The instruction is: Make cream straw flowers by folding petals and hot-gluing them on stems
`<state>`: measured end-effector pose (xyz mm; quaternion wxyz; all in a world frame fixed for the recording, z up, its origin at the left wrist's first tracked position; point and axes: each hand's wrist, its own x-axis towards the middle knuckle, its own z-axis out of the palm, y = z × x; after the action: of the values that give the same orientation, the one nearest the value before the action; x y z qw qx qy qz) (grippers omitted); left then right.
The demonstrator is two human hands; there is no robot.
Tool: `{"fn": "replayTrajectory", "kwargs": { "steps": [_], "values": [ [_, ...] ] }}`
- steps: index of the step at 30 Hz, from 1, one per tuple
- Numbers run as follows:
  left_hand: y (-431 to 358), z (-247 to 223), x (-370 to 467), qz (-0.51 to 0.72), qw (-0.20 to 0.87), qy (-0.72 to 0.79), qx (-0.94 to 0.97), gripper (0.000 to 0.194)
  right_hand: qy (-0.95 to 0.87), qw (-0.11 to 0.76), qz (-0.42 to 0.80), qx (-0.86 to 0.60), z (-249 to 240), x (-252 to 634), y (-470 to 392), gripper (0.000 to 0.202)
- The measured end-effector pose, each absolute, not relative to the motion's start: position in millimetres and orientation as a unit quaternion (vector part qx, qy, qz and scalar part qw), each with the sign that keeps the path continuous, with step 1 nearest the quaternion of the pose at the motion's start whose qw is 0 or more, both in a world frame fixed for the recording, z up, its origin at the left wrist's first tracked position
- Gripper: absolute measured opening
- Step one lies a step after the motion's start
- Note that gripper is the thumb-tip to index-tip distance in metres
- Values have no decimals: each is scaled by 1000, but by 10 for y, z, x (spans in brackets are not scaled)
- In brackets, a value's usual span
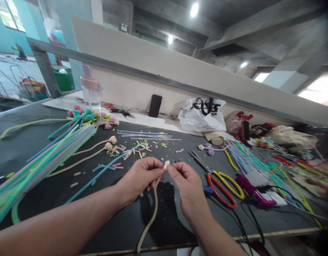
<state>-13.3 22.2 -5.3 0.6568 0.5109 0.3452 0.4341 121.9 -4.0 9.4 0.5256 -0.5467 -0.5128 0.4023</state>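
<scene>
With our left hand (146,176) and right hand (188,183), we pinch the beige chenille stem (155,204), likely light, soft and pliant, best held just seven-o'clock of its tuft (166,164).

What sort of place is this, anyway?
It looks like a craft workshop, though I can't be certain. A bundle of colored cords and a pair of scissors lie on the dark table, and the person's left hand and right hand hold a beige cord.
</scene>
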Motion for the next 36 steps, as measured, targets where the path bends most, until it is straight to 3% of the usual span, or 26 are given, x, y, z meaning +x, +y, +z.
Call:
{"fn": "replayTrajectory", "kwargs": {
  "steps": [8, 36],
  "values": [
    [242, -80, -143, 437, 649, 352, 514, 19, -579, 496, 264, -591, 140, 1202, -19, 19],
    [259, -49, -147, 406, 634, 374, 541, 15, -551, 508, 300, -590, 95, 1226, -2, 19]
  ]
}}
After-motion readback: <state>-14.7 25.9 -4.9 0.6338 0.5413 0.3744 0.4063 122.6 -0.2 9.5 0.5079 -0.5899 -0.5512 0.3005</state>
